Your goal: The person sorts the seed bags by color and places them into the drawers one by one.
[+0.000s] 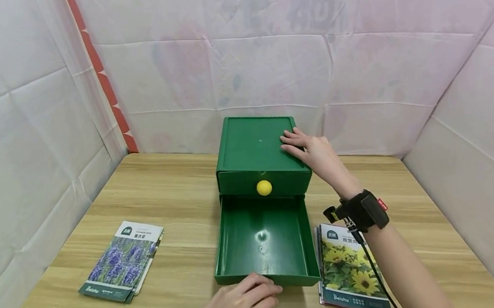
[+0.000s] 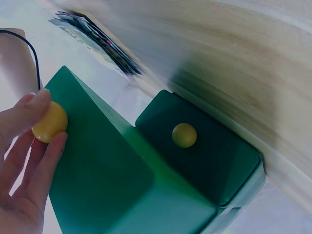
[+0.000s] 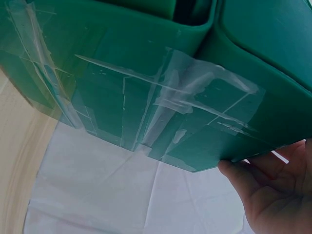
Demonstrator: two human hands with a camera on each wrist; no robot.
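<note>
A green two-drawer cabinet (image 1: 255, 145) stands at the middle back of the wooden table (image 1: 168, 189). Its upper drawer is closed, with a yellow knob (image 1: 263, 188) on its front. The lower drawer (image 1: 261, 234) is pulled out toward me and looks empty. My left hand (image 1: 264, 290) is at that drawer's front wall. In the left wrist view its thumb and fingers (image 2: 39, 105) pinch the lower drawer's yellow knob (image 2: 48, 122). My right hand (image 1: 294, 143) lies flat on the cabinet's top right edge, with fingertips (image 3: 234, 170) at the rim. Clear tape (image 3: 170, 97) covers the cabinet's side.
A stack of lavender seed packets (image 1: 121, 262) lies left of the drawer. Sunflower seed packets (image 1: 352, 277) lie to its right, under my right forearm. White cloth walls (image 1: 17, 125) enclose the table on three sides.
</note>
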